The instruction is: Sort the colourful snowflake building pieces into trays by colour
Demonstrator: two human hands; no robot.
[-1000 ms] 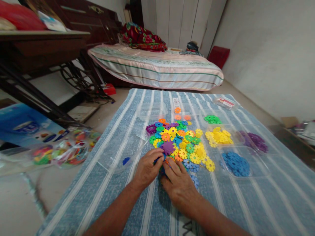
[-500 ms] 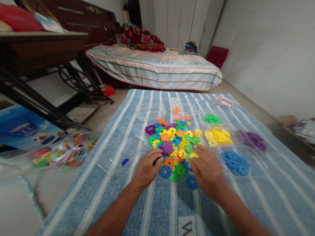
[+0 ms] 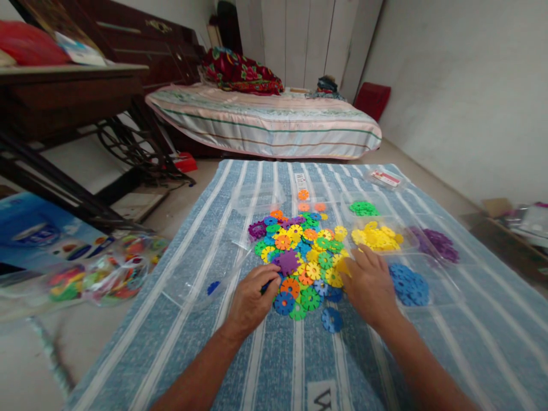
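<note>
A heap of mixed coloured plastic snowflake discs (image 3: 306, 251) lies on a blue striped cloth (image 3: 449, 342). My left hand (image 3: 250, 299) rests on the heap's near left edge, fingers curled over discs there. My right hand (image 3: 370, 282) lies palm down on the heap's right edge, fingertips on yellow discs. Clear trays to the right hold sorted yellow discs (image 3: 377, 238), blue discs (image 3: 409, 283), green discs (image 3: 363, 208) and purple discs (image 3: 434, 242). One blue disc (image 3: 331, 319) lies apart near my right wrist.
A clear bag of more coloured discs (image 3: 96, 271) lies on the floor at left beside a blue box (image 3: 38, 234). A dark table (image 3: 64, 97) stands at left and a low mattress (image 3: 265, 120) behind. An empty clear tray (image 3: 257, 197) sits on the cloth.
My right hand has left the heap's near edge beside my left hand and moved right and away, to the heap's right edge by the yellow discs. My left hand has hardly moved.
</note>
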